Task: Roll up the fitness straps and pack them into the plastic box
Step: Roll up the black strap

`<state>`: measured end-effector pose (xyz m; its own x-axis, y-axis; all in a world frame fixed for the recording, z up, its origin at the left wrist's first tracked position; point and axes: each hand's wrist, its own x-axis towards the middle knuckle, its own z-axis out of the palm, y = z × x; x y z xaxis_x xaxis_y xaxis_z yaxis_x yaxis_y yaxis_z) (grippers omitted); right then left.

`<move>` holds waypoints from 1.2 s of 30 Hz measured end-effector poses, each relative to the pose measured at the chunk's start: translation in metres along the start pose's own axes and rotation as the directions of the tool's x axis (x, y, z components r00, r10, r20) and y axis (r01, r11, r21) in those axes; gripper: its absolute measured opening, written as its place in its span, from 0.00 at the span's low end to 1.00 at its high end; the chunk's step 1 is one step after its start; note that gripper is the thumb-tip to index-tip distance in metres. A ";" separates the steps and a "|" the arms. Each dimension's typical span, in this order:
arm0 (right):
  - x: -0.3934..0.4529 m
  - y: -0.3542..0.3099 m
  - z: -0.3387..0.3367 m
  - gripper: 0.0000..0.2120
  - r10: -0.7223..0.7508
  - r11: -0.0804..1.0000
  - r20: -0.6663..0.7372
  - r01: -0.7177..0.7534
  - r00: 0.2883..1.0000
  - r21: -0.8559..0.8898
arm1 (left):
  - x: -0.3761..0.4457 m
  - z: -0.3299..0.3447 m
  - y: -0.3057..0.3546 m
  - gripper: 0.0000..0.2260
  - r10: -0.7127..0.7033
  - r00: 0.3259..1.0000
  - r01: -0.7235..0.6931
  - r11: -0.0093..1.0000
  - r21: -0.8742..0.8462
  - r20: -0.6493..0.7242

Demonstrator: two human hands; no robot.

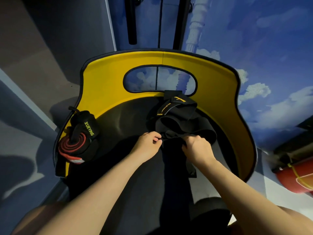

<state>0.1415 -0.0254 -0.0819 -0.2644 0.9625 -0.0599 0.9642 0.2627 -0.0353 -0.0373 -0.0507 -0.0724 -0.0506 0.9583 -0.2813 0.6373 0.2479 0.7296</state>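
A loose black fitness strap with yellow lettering lies bunched on the black seat of a yellow-backed chair. My left hand pinches its near edge, and my right hand grips the same strap just to the right. A tail of the strap hangs down past my right wrist. At the seat's left edge rests a rolled black and red strap, with a black wrap marked XUEYING lying over it. No plastic box is in view.
The chair's yellow backrest curves round the seat and has an oval opening. Blue cloud-patterned flooring surrounds it. A red and orange object sits at the right edge. Dark poles stand behind the chair.
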 end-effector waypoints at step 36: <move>-0.071 -0.030 0.026 0.16 -0.604 0.797 -0.213 0.591 0.768 -0.125 | 0.038 0.024 0.037 0.17 -0.293 0.932 0.322 0.398 -0.859 0.213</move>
<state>0.1311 -0.1033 -0.1022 -0.7812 0.5952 0.1882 0.6142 0.7868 0.0611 0.0030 -0.0091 -0.0714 -0.0698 0.7901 -0.6090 -0.4237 0.5293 0.7351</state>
